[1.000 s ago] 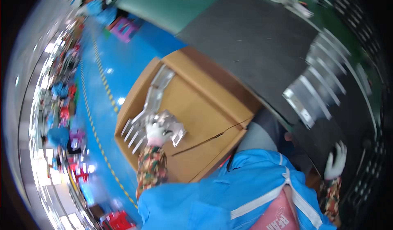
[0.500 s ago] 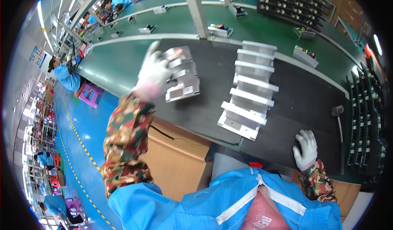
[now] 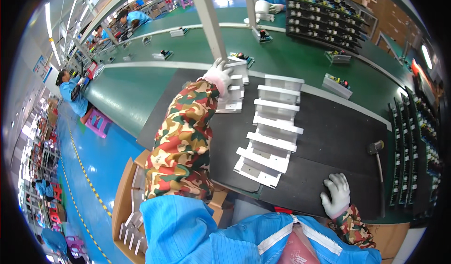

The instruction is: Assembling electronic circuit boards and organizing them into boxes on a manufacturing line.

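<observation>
My left hand (image 3: 220, 75), in a white glove with a camouflage sleeve, reaches far over the black mat (image 3: 329, 137) and grips a stack of grey metal brackets (image 3: 233, 92) that rests on the mat's far left part. To the right of that stack lies a row of the same metal brackets (image 3: 272, 132), overlapping from far to near. My right hand (image 3: 336, 194), also gloved, lies flat and spread on the mat's near edge, holding nothing.
A hammer (image 3: 377, 163) lies on the mat at the right. A cardboard box (image 3: 134, 207) with more brackets stands at my lower left. Racks of circuit boards (image 3: 413, 141) line the right side. A green conveyor (image 3: 178, 47) runs beyond, with other workers in blue behind it.
My left hand has carried the stack of brackets from the box over to the mat and lowered it beside the row. My right hand stays flat on the mat.
</observation>
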`<state>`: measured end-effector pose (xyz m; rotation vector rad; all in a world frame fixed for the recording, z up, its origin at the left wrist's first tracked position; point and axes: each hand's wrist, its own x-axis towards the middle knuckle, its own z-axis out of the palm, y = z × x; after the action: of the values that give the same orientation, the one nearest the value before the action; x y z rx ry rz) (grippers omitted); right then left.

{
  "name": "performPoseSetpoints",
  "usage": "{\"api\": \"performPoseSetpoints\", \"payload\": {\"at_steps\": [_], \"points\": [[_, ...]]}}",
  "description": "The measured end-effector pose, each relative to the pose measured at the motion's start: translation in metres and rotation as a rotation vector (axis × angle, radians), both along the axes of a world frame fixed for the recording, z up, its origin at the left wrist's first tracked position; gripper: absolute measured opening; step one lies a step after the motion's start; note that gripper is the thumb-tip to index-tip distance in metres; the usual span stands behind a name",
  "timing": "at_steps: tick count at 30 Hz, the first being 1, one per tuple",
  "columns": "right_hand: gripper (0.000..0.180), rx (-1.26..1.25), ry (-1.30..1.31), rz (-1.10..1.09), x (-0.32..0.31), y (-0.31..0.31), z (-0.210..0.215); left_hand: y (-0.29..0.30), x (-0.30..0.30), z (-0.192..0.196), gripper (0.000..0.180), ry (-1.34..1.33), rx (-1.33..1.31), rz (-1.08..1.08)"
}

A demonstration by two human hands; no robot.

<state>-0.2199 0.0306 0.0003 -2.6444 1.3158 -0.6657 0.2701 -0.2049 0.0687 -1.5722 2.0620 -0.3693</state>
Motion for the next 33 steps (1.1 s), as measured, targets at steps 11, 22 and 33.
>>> {"api": "performPoseSetpoints", "payload": {"at_steps": [11, 22, 33], "points": [[0.037, 0.017, 0.169, 0.006, -0.009, -0.004, -0.012, 0.369, 0.180, 0.053, 0.039, 0.540, -0.831, 0.269], [0.038, -0.007, 0.263, 0.044, -0.020, -0.011, -0.020, 0.702, 0.230, -0.172, 0.093, 0.225, -0.193, 1.704], [0.039, 0.011, 0.239, 0.039, -0.017, -0.010, -0.023, 0.716, 0.213, -0.203, 0.022, 0.085, -0.219, 1.225]]}}
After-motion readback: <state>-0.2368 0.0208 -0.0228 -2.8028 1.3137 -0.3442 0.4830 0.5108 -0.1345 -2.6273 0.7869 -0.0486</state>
